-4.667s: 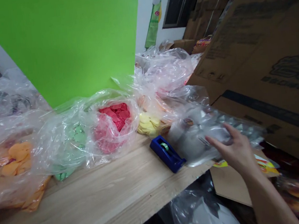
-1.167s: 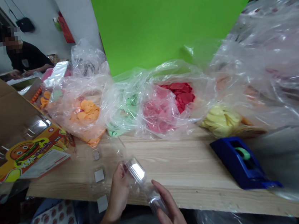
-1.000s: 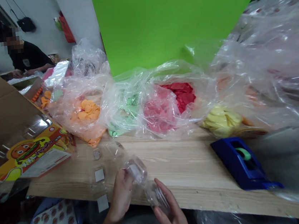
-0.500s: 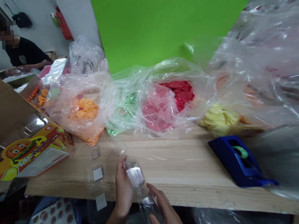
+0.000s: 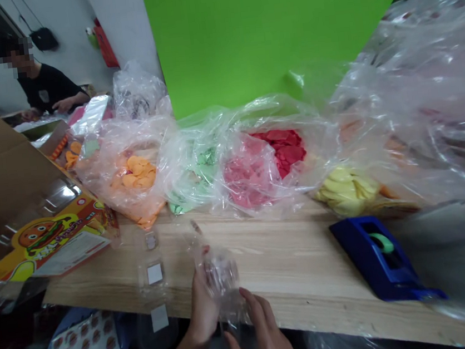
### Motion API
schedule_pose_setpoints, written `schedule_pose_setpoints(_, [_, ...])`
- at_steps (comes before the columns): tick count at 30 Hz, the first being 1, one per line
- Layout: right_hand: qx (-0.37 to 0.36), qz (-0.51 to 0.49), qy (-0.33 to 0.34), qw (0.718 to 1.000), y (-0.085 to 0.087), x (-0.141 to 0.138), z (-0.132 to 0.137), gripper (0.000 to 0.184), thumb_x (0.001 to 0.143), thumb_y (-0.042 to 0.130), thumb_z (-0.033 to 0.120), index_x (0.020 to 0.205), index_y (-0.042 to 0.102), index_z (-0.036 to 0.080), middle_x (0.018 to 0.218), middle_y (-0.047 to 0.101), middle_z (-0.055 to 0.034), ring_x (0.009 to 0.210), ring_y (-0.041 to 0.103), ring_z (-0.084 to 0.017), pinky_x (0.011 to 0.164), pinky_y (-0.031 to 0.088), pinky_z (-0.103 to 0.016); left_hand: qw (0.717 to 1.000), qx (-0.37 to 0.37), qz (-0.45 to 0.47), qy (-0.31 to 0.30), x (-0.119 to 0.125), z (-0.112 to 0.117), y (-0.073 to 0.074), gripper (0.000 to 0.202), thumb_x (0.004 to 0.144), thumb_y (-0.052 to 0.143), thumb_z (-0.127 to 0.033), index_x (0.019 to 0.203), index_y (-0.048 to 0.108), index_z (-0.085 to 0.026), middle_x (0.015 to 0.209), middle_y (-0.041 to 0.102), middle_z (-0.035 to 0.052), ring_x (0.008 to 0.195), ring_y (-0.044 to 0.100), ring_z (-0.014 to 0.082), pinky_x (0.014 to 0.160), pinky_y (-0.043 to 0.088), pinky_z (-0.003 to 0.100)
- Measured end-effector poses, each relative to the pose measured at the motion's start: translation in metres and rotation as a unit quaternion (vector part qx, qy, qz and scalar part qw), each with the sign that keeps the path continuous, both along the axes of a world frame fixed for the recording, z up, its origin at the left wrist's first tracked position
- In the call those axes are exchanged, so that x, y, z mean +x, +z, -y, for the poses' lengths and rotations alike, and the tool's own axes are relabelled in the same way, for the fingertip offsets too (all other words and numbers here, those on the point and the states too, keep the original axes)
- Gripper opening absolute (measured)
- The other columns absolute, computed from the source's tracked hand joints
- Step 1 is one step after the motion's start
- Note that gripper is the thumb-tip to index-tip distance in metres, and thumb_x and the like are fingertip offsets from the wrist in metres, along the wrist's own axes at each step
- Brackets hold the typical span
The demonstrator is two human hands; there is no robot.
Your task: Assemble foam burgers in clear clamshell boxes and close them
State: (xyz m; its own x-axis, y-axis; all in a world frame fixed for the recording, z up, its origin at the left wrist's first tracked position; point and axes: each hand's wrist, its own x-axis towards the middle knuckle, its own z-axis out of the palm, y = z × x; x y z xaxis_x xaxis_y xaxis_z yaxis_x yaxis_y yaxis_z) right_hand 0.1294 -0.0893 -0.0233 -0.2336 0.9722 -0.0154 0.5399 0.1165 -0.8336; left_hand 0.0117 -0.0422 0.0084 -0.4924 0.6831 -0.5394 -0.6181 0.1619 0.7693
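Note:
A clear plastic blister pack point(image 5: 222, 273) with moulded hollows is held over the front edge of the table. My left hand point(image 5: 204, 306) is closed around its left side, the fingers partly hidden behind the plastic. At the pack's lower end, my right hand point(image 5: 264, 333) grips it between thumb and fingers. The plastic is blurred and shiny, so its contents cannot be made out. Left of my hands, a strip of similar clear packs point(image 5: 155, 273) with white squares lies on the table and hangs over its edge.
Plastic bags hold orange pieces point(image 5: 138, 173), green pieces point(image 5: 206, 160), red pieces point(image 5: 286, 149) and yellow pieces point(image 5: 345, 187) along the back. A blue tape dispenser point(image 5: 387, 260) stands right. A printed burger box point(image 5: 63, 238) and a sticker sheet point(image 5: 82, 348) are left. Another person point(image 5: 48, 89) sits beyond.
The pack has turned and folded into a more compact shape between my hands. My right hand has shifted slightly, its fingers and thumb wider apart. The view has moved a little.

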Motion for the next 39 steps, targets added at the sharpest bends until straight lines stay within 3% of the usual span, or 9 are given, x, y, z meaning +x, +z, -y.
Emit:
schedule_pose_setpoints(7, [-0.06,-0.059,-0.022,0.996,-0.003,0.005,-0.005,0.042,0.083,0.041,0.036,0.12,0.046,0.018,0.108,0.063,-0.0127,0.099,0.064,-0.023,0.082,0.052,-0.031,0.986,-0.009,-0.156,-0.051,-0.003,0.007,-0.005,0.055,0.067,0.071,-0.032,0.117,0.05,-0.02,0.09,0.065,0.0027,0.077,0.062,0.0149,0.069,0.048,0.024])
schedule_pose_setpoints(12, [-0.204,-0.109,-0.042,0.972,-0.002,0.033,-0.034,0.037,0.08,0.039,0.037,0.108,0.054,0.019,0.098,0.068,-0.0091,0.079,0.068,-0.022,0.065,0.055,-0.032,0.926,-0.108,-0.358,-0.056,-0.023,0.011,-0.005,0.055,0.081,0.054,-0.033,0.132,0.037,-0.021,0.075,0.058,-0.0007,0.062,0.057,0.0136,0.061,0.046,0.025])
schedule_pose_setpoints(18, [-0.207,-0.03,0.078,0.975,-0.013,0.03,-0.051,0.031,0.078,0.043,0.031,0.103,0.056,0.017,0.055,0.058,0.0023,0.048,0.058,-0.018,0.047,0.047,-0.028,0.609,-0.26,-0.734,-0.151,-0.06,0.003,-0.015,0.054,0.087,0.037,-0.019,0.137,0.03,0.0,0.086,0.064,0.0167,0.089,0.057,0.031,0.085,0.039,0.05])
schedule_pose_setpoints(21, [-0.126,0.043,0.014,0.991,-0.011,0.028,-0.051,0.032,0.078,0.048,0.032,0.103,0.059,0.017,0.076,0.063,-0.0075,0.068,0.064,-0.025,0.061,0.05,-0.036,0.525,-0.306,-0.778,-0.16,-0.063,0.0,-0.021,0.048,0.087,0.036,-0.015,0.134,0.039,-0.003,0.105,0.059,0.0235,0.098,0.054,0.0345,0.083,0.041,0.051])
schedule_pose_setpoints(24, [0.071,0.107,-0.048,0.991,0.012,0.063,-0.069,0.025,0.081,0.049,0.032,0.094,0.065,0.019,0.094,0.062,-0.0128,0.085,0.063,-0.027,0.074,0.051,-0.04,0.516,-0.283,-0.799,-0.126,-0.061,0.0,-0.018,0.043,0.086,0.042,-0.015,0.127,0.049,-0.007,0.128,0.045,0.0273,0.112,0.047,0.0382,0.086,0.04,0.053])
schedule_pose_setpoints(27, [0.264,0.19,-0.177,0.929,0.047,0.134,-0.103,0.028,0.087,0.044,0.034,0.096,0.066,0.018,0.101,0.061,-0.0142,0.094,0.058,-0.026,0.084,0.048,-0.043,0.525,-0.211,-0.816,-0.117,-0.059,-0.001,-0.012,0.036,0.087,0.043,-0.021,0.119,0.057,-0.009,0.133,0.041,0.0264,0.119,0.04,0.0412,0.087,0.039,0.058])
schedule_pose_setpoints(30, [0.305,0.298,-0.294,0.856,0.064,0.197,-0.13,0.04,0.09,0.037,0.04,0.103,0.063,0.012,0.1,0.061,-0.0173,0.098,0.056,-0.029,0.087,0.045,-0.047,0.545,-0.121,-0.818,-0.136,-0.054,-0.005,-0.009,0.031,0.089,0.041,-0.025,0.108,0.061,-0.012,0.13,0.046,0.0223,0.121,0.039,0.0386,0.089,0.038,0.057])
schedule_pose_setpoints(35, [0.282,0.353,-0.203,0.869,0.053,0.213,-0.138,0.054,0.087,0.039,0.053,0.102,0.064,0.008,0.098,0.062,-0.0189,0.091,0.059,-0.03,0.081,0.048,-0.045,0.592,0.006,-0.79,-0.162,-0.049,-0.007,-0.013,0.029,0.09,0.036,-0.028,0.103,0.06,-0.018,0.118,0.055,0.0143,0.115,0.047,0.029,0.096,0.036,0.049])
schedule_pose_setpoints(39, [0.298,0.343,-0.358,0.816,0.07,0.231,-0.13,0.054,0.086,0.043,0.052,0.117,0.058,0.01,0.124,0.051,-0.0217,0.115,0.047,-0.034,0.092,0.039,-0.048,0.596,0.039,-0.783,-0.172,-0.055,-0.006,-0.016,0.029,0.09,0.035,-0.029,0.101,0.06,-0.019,0.113,0.059,0.0124,0.108,0.052,0.0274,0.093,0.038,0.045])
